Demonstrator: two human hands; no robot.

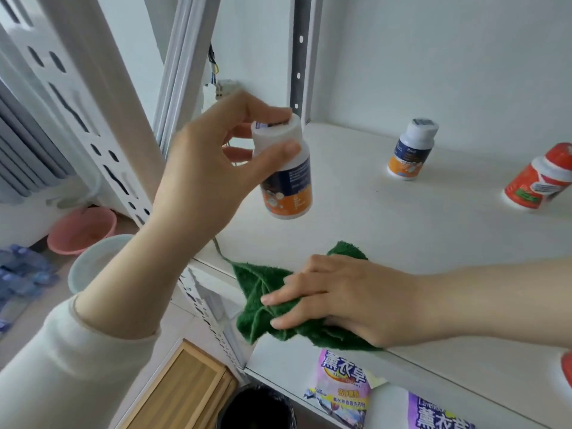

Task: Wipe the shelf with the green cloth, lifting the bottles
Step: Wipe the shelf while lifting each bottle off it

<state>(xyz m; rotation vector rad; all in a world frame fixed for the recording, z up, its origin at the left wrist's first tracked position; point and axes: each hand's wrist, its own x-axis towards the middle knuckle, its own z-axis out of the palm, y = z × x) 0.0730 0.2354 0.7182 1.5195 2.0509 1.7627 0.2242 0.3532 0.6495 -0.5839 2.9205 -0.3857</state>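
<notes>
My left hand (pixel 210 168) grips a white bottle with a blue and orange label (pixel 286 184) by its cap, holding it in the air above the left end of the white shelf (pixel 402 230). My right hand (pixel 334 298) presses flat on the green cloth (pixel 260 292) at the shelf's front left corner, where the cloth hangs partly over the edge. A second blue and orange bottle (pixel 410 150) stands near the back of the shelf. A red and white bottle (pixel 540 178) stands at the far right.
A perforated white upright (pixel 301 57) rises at the shelf's back left. Purple detergent bags (pixel 343 385) lie on the lower shelf. On the floor are a pink basin (pixel 82 229), a pale basin (pixel 93 261), a wooden box (pixel 182 391) and a black bin (pixel 257 410).
</notes>
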